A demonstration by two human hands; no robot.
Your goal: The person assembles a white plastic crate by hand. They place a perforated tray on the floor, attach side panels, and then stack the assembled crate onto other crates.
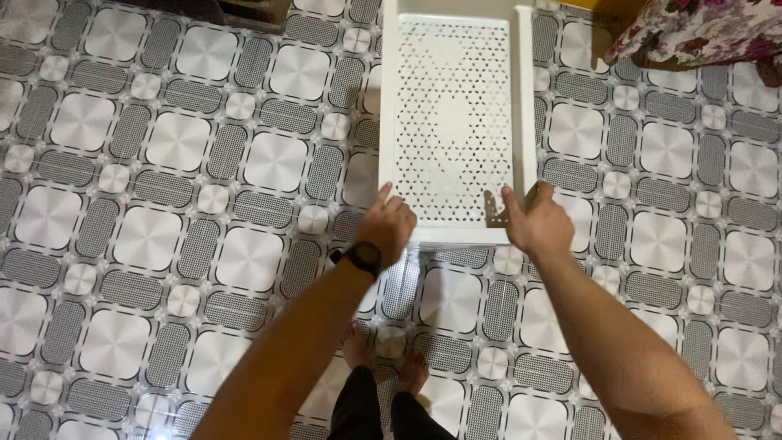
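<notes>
Left hand (388, 226) grips the near-left corner of the white perforated shelf panel (453, 122) lying on the patterned floor (163, 204), right hand (536, 222) pinches a metal corner bracket (494, 212) at its near-right corner; best keep the panel steady and the bracket flush.

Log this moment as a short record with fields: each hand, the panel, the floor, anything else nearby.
left hand: rests on the near left corner of the white perforated panel; black wristwatch on the wrist
right hand: at the near right corner, beside a small metal bracket; its grip is unclear
panel: lies flat, raised side rims
floor: grey and white patterned tiles
feet: bare, below the panel
top right: floral fabric
</notes>
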